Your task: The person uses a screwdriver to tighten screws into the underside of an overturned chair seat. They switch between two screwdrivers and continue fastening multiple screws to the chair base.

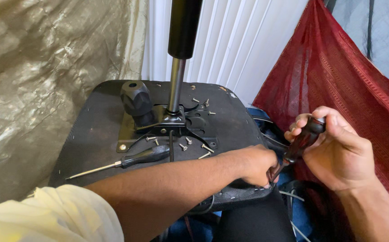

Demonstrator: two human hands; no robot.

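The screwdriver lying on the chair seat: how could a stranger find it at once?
Find the upturned black chair seat with its metal plate. In front of the plate, among loose screws, lies the black-handled screwdriver, pointing left. No hand touches it, unlike the dark red-handled screwdriver.

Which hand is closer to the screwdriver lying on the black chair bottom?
Left. The left hand is right of the lying screwdriver, at the seat's edge; the right hand is farther right, off the seat.
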